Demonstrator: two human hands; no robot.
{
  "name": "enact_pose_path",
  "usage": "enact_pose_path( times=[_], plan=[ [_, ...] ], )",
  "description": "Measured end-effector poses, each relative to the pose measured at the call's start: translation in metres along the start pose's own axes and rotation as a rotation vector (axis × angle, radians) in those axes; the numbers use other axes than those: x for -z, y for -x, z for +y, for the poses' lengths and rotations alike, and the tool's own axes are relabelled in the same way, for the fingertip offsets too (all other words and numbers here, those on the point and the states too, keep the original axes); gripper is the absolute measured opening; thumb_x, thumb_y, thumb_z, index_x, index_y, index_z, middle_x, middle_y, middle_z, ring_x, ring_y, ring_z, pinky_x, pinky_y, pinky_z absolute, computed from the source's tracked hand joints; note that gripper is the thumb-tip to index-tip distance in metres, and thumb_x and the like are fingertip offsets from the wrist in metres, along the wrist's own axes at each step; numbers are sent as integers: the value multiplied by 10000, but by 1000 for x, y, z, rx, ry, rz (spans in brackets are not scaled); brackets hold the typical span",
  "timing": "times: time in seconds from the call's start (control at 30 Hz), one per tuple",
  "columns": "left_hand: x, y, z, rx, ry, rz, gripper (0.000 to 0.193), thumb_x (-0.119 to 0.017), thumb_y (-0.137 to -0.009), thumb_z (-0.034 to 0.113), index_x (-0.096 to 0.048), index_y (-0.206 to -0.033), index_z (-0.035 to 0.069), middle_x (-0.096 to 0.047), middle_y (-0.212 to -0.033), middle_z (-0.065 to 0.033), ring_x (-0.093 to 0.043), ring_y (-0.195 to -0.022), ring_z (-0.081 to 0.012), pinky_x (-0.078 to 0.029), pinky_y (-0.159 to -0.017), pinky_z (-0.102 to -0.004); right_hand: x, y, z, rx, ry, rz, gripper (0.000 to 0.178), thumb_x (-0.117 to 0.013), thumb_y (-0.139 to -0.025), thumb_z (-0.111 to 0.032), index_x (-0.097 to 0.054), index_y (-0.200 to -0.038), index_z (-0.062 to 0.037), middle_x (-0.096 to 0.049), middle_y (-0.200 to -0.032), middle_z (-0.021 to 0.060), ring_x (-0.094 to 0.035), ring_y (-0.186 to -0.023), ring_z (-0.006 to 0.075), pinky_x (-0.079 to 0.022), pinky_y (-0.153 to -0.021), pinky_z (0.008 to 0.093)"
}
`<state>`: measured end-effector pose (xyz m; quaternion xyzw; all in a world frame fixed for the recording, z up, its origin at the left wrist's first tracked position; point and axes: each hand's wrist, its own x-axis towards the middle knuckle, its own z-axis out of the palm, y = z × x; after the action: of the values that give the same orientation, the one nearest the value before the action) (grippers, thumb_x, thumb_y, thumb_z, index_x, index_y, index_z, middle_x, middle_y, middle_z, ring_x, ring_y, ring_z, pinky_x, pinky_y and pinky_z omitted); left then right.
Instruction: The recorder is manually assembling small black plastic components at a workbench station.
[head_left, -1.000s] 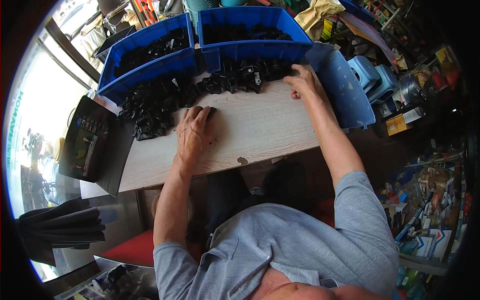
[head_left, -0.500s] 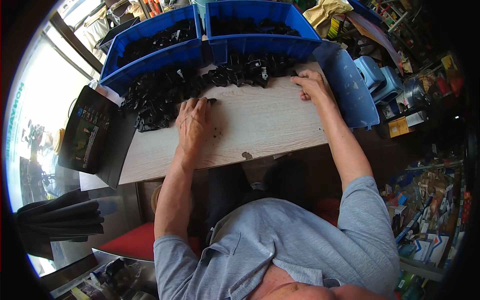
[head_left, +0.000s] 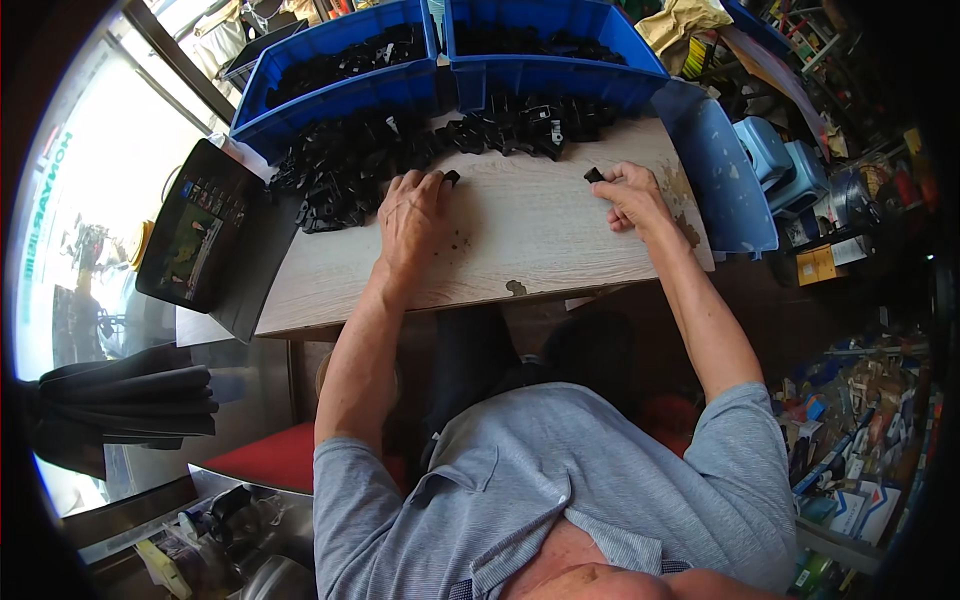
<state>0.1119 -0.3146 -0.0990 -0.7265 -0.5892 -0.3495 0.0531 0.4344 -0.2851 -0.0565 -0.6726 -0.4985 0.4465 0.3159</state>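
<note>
A small black plastic part (head_left: 594, 175) is pinched between the thumb and fingers of my right hand (head_left: 638, 202), over the right side of the pale wooden table (head_left: 540, 245). My left hand (head_left: 410, 218) is closed beside the heap of black plastic parts (head_left: 335, 170), with another small black piece (head_left: 451, 179) sticking out by its thumb and index finger. The heap stretches along the table's far side, in front of the left blue bin (head_left: 340, 108) and the right blue bin (head_left: 560, 78). Both bins hold more black parts. The exact shape of the two held pieces is too small to tell.
A tablet (head_left: 190, 232) in a dark folding case stands at the table's left, its screen lit. On the right, a light blue plastic tub (head_left: 725, 185) adjoins the table edge, with light blue stools (head_left: 765, 152) beyond it. Dark crumbs (head_left: 460, 240) lie near my left hand.
The whole view has shifted slightly. My right hand has drawn a black part away from the heap's right end, toward me. The black piece at my left hand now points more upward.
</note>
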Motion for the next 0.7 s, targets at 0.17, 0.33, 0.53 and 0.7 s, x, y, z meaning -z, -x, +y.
enact_pose_path(
  times=[0.17,0.33,0.53,0.7],
  plan=[
    [4,3,-1,72,22,10,165,-661,-920,166,-730,-1027,61,-696,-960,-137,-649,-929,-357,-519,-827,-438,-17,21,-5,10,22,-85,324,-778,-821,-161,-604,-1061,-28,-559,-644,32,-524,-443,108,-447,-375,279],
    [9,12,15,-76,18,11,236,-675,-881,145,-709,-1099,62,-717,-1023,-133,-655,-954,-355,-524,-845,-435,-24,37,-9,37,96,-101,296,-783,-817,-157,-620,-1027,-25,-560,-647,31,-517,-438,107,-430,-360,279],
    [4,15,42,-61,214,-37,294,-674,-853,64,-686,-1146,60,-718,-1042,-153,-670,-936,-368,-542,-836,-446,-31,50,-15,75,174,-154,341,-785,-804,-151,-645,-1085,-18,-548,-630,23,-510,-430,110,-431,-359,277],
    [-16,13,77,-151,409,-32,294,-666,-854,43,-684,-1147,55,-715,-1032,-157,-684,-941,-363,-560,-826,-430,-44,51,-19,104,153,-170,317,-727,-801,-110,-649,-1097,-28,-564,-624,34,-535,-439,125,-448,-371,290]
  ],
)
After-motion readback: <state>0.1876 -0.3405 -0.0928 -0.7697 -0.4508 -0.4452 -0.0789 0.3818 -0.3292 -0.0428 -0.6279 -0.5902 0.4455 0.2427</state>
